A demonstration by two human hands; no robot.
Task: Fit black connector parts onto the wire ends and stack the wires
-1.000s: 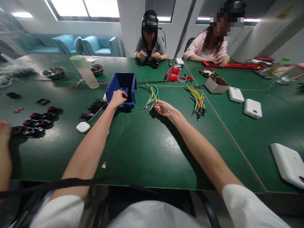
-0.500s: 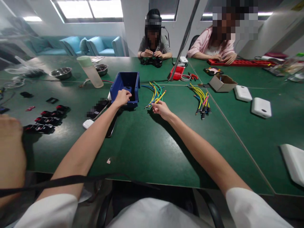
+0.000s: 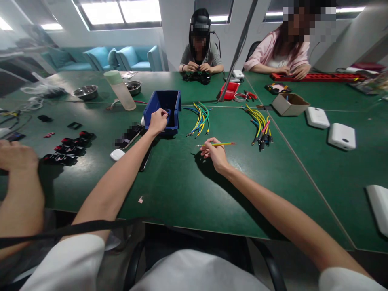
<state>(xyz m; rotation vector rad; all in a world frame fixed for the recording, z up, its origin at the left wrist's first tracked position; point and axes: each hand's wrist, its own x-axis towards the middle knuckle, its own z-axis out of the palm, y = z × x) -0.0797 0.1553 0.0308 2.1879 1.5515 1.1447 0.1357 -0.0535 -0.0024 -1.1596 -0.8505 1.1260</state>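
My right hand (image 3: 214, 153) pinches a short yellow wire (image 3: 223, 144) over the green table, its tip with a metal end pointing left. Above it lies a loose bundle of yellow, green and blue wires (image 3: 200, 119). My left hand (image 3: 159, 120) is at the front of a blue bin (image 3: 170, 131), its fingers closed inside the opening; whatever they hold is too small to make out. Farther right rests a second bundle of wires (image 3: 257, 123) with dark ends.
A phone (image 3: 129, 136) and white case (image 3: 117, 154) lie left of the bin, with a bottle (image 3: 121, 93) behind. Black parts (image 3: 71, 147) and another person's arm (image 3: 20, 190) are far left. White boxes (image 3: 342, 136) and a cardboard box (image 3: 289, 106) stand right.
My right hand has drawn a yellow wire out of the near bundle, moving toward me and slightly right. My left hand remains at the bin. The view has shifted a little.
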